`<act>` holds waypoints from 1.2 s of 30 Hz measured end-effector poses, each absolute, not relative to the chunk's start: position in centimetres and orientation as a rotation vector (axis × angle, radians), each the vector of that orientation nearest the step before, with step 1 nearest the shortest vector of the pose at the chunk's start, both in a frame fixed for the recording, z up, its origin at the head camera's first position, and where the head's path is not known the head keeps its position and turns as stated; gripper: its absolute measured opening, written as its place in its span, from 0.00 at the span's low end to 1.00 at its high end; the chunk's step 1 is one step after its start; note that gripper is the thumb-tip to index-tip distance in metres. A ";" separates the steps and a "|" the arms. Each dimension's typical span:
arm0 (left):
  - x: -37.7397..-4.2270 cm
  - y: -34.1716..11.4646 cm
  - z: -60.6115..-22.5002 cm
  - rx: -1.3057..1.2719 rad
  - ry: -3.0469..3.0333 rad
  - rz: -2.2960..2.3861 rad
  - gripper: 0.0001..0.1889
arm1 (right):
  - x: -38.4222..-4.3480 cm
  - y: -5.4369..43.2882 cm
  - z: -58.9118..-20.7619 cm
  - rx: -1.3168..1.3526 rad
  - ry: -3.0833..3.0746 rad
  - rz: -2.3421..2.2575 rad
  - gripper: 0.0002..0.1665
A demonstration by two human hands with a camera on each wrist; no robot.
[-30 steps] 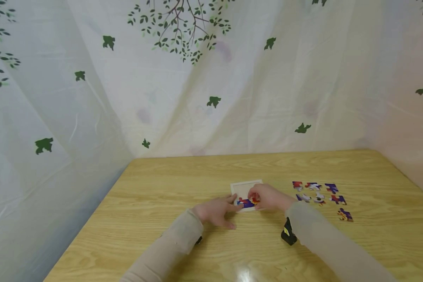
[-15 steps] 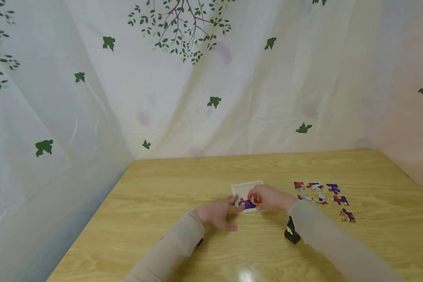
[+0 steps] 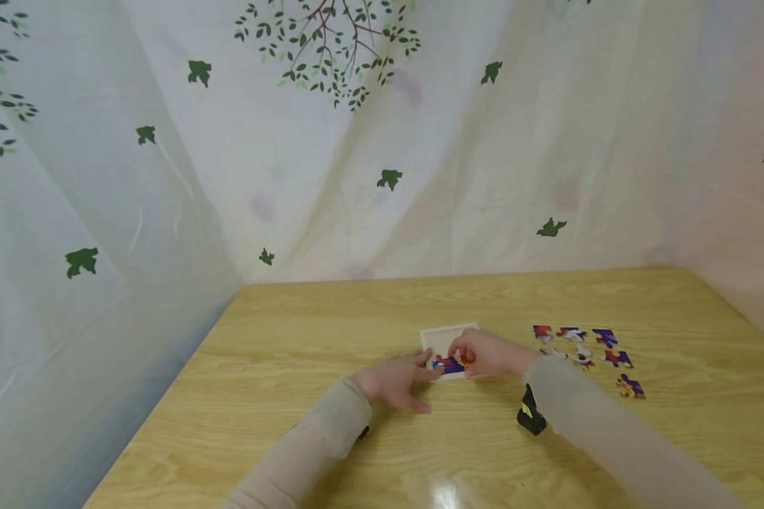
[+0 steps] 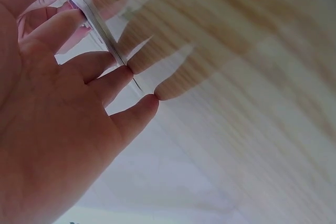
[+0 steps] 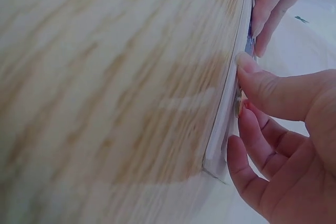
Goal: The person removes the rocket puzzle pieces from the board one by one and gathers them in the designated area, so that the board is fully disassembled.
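In the head view, a pale shallow puzzle tray (image 3: 444, 334) lies on the table. Joined blue and red jigsaw pieces (image 3: 448, 365) fill part of its near side, and the far side shows bare backing. My left hand (image 3: 395, 383) rests at the tray's left edge, fingers spread and fairly straight; its fingertips (image 4: 123, 72) touch the rim and table in the left wrist view. My right hand (image 3: 492, 352) pinches a red and yellow puzzle piece (image 3: 465, 360) at the tray's near right part. In the right wrist view the thumb (image 5: 248, 62) lies on the rim; the piece is mostly hidden.
Several loose puzzle pieces (image 3: 573, 334) lie to the right of the tray, one (image 3: 630, 386) nearer than the others. Both stand on a wood-grain table (image 3: 318, 318). A curtain (image 3: 331, 212) printed with leaves hangs behind the table and at its sides.
Both hands keep nearly the same place at the tray, the right still at the same piece. The whole head view has shifted slightly.
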State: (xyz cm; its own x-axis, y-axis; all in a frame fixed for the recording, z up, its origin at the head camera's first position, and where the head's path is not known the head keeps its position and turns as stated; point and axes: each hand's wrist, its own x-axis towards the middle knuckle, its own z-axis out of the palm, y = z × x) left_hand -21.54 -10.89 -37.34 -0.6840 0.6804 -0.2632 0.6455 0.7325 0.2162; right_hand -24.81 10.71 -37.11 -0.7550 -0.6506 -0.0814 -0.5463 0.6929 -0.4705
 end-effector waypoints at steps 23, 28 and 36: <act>-21.9 -10.9 -37.3 1.008 2.603 0.119 0.36 | -25.2 10.8 -37.4 -0.956 2.677 -0.693 0.14; -21.8 -10.8 -37.3 0.978 2.593 0.137 0.35 | -25.3 10.7 -37.4 -0.939 2.678 -0.731 0.13; -21.9 -10.8 -37.3 0.998 2.601 0.131 0.35 | -25.4 10.8 -37.4 -0.922 2.713 -0.747 0.13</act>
State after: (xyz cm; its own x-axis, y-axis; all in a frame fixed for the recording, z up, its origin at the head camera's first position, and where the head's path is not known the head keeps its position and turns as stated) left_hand -21.85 -10.77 -37.31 -0.6900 0.6633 -0.2896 0.6309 0.7473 0.2085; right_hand -25.36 10.83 -37.41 -0.7916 -0.6110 -0.0087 -0.5205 0.6816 -0.5143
